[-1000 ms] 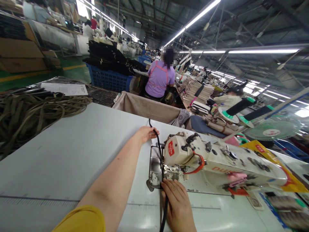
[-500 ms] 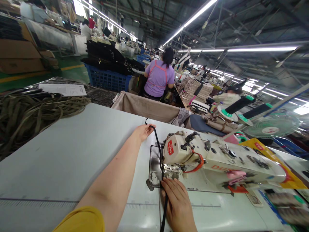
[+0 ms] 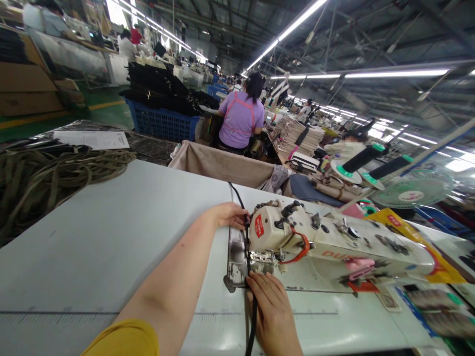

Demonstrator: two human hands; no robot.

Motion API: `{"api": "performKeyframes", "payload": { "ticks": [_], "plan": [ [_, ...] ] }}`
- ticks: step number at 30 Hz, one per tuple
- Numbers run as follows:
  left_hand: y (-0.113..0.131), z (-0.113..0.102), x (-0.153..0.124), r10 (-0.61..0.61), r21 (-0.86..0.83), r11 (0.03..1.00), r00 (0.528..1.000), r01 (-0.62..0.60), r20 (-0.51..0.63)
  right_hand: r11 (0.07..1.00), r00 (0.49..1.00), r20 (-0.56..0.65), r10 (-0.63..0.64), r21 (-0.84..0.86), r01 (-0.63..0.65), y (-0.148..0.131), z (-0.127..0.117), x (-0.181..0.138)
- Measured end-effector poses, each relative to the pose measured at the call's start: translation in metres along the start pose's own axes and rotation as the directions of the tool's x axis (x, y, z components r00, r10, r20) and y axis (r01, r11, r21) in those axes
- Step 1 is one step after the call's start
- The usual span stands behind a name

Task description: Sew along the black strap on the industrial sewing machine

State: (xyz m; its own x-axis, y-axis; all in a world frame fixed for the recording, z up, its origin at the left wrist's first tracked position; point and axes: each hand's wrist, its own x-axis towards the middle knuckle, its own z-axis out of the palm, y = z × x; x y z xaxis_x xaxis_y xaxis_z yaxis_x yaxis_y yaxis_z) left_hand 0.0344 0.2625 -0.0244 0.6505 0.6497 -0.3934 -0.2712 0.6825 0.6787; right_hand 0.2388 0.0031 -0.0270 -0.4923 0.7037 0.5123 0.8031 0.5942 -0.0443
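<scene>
A cream sewing machine (image 3: 326,242) lies across the white table (image 3: 111,237). A narrow black strap (image 3: 248,247) runs from the far table edge, under the machine's foot, toward me. My left hand (image 3: 230,215) pinches the strap just behind the machine head. My right hand (image 3: 272,309) rests flat on the strap in front of the metal needle plate (image 3: 235,264).
A heap of olive webbing (image 3: 44,178) lies at the table's left, a paper sheet (image 3: 92,140) behind it. A beige cloth bin (image 3: 222,165) stands past the far edge. A person in purple (image 3: 241,118) sits beyond, by a blue crate (image 3: 159,123). Thread cones and a fan (image 3: 411,190) are at right.
My left hand has slid back along the strap toward the machine head, from the far table edge to just behind it. My right hand has stayed in place.
</scene>
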Motion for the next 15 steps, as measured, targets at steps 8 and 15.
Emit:
{"api": "performKeyframes", "payload": {
  "ticks": [8, 15],
  "plan": [
    [0.004, -0.006, 0.000, 0.046, 0.070, 0.997, 0.998, -0.044, -0.031, 1.000, 1.000, -0.007, -0.020, -0.015, 0.020, -0.001, -0.001, 0.001],
    [0.010, -0.012, -0.002, 0.149, 0.013, 0.989, 0.980, -0.149, -0.134, 0.999, 1.000, -0.001, -0.024, -0.024, 0.024, 0.000, -0.001, 0.002]
  ]
}}
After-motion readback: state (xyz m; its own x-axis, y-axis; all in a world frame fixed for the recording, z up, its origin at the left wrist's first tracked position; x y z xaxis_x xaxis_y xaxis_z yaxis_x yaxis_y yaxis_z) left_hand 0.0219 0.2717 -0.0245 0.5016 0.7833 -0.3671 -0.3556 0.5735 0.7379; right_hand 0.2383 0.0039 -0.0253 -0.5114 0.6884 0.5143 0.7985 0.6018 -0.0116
